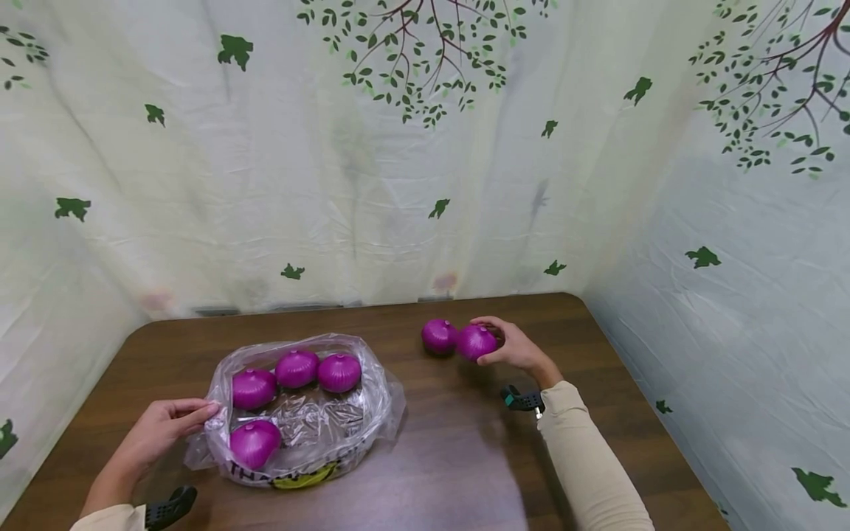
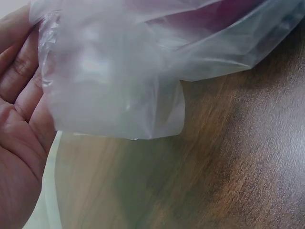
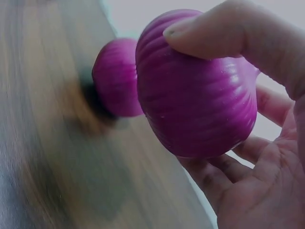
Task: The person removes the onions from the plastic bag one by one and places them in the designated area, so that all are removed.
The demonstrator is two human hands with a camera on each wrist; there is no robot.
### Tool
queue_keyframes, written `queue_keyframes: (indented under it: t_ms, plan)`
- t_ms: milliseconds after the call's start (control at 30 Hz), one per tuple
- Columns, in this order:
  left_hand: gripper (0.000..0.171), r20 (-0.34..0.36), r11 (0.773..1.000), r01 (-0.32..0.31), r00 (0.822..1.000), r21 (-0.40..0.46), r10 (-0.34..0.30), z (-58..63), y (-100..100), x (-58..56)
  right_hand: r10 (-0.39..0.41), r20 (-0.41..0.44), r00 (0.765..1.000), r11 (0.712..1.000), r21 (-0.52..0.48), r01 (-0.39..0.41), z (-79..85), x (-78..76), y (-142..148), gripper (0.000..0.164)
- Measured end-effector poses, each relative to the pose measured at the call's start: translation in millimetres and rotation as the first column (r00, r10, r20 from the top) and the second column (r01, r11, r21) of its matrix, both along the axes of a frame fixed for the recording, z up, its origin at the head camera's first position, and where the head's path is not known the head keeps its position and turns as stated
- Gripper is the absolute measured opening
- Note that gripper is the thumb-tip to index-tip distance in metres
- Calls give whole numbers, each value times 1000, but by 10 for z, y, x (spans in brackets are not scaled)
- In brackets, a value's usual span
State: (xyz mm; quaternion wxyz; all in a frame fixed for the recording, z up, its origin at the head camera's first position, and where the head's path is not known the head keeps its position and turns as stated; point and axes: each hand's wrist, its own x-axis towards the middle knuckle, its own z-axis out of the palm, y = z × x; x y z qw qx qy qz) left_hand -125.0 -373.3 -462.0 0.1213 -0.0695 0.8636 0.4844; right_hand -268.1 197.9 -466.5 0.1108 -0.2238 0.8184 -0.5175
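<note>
A clear plastic bag (image 1: 385, 413) lies with its mouth spread wide on the left of the table, several purple onions (image 1: 296, 369) inside it. My left hand (image 1: 156, 435) pinches the bag's left rim between thumb and fingers; the left wrist view shows the film (image 2: 114, 90) hanging beside the palm. On the right, my right hand (image 1: 518, 348) grips a purple onion (image 1: 476, 342), thumb on one side and fingers on the other. In the right wrist view this onion (image 3: 195, 95) looks raised off the table. Just left of it another onion (image 1: 438, 336) rests on the wood.
The brown wooden table (image 1: 451, 457) has its far edge against a pale curtain (image 1: 372, 184) printed with leaves. Another curtain side runs along the right edge. A dark wristband (image 1: 521, 398) sits on the right wrist, and one (image 1: 171, 507) on the left.
</note>
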Motion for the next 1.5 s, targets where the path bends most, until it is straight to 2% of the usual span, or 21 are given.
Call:
queue_keyframes:
  t_ms: [133, 267, 367, 767, 1200, 1500]
  plan:
    - [48, 8, 1000, -8, 1000, 5, 8, -6, 10, 0, -32, 18, 999, 999, 18, 32, 97, 42, 2, 70]
    - [47, 14, 1000, -13, 1000, 19, 13, -12, 6, -7, -68, 39, 997, 997, 43, 66, 75, 3, 14, 72]
    - [47, 12, 1000, -6, 1000, 17, 6, -11, 9, -23, -101, 20, 995, 993, 68, 99, -74, -88, 66, 73]
    - [46, 20, 1000, -17, 1000, 16, 17, 6, -1, -23, -215, -3, 977, 972, 101, 214, -257, -222, 80, 72]
    - [46, 11, 1000, -16, 1000, 17, 16, 4, -11, -17, -219, 5, 976, 966, 138, 216, -330, -311, -10, 73]
    - [45, -6, 1000, -18, 1000, 11, 18, 7, -14, -16, -253, 79, 964, 962, 127, 242, -361, -319, -9, 71]
